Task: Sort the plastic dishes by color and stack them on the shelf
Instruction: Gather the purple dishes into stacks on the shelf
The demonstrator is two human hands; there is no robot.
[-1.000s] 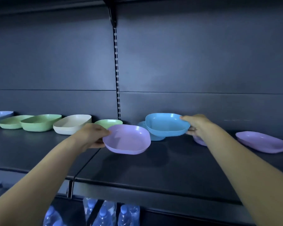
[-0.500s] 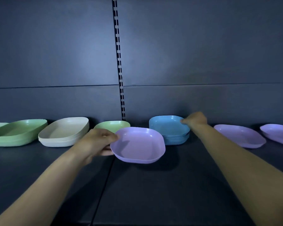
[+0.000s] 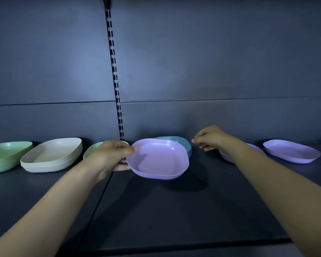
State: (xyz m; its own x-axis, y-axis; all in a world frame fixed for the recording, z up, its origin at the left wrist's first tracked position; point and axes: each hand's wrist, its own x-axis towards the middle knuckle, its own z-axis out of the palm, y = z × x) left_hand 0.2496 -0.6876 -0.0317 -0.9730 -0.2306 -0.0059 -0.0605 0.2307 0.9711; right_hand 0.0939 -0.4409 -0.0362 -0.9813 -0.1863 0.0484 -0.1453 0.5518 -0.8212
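Note:
My left hand (image 3: 111,154) grips the left rim of a purple dish (image 3: 157,158) and holds it above the dark shelf (image 3: 174,210). Behind that dish stands a stack of blue dishes (image 3: 182,142), mostly hidden. My right hand (image 3: 209,138) hovers just right of the blue stack, fingers loosely curled, holding nothing. A second purple dish (image 3: 224,156) lies under my right forearm, partly hidden. A third purple dish (image 3: 291,153) rests farther right. On the left sit a green stack (image 3: 6,156), a cream stack (image 3: 52,154) and a small green dish (image 3: 93,150) behind my left hand.
The shelf's back wall (image 3: 211,71) rises right behind the dishes, with a slotted upright (image 3: 115,80) in the middle. The shelf's front edge (image 3: 174,247) runs across the bottom of the view.
My right hand has let go of the blue dish, which now sits on the blue stack, and drawn off to the right. The purple dish in my left hand has moved right, in front of the blue stack.

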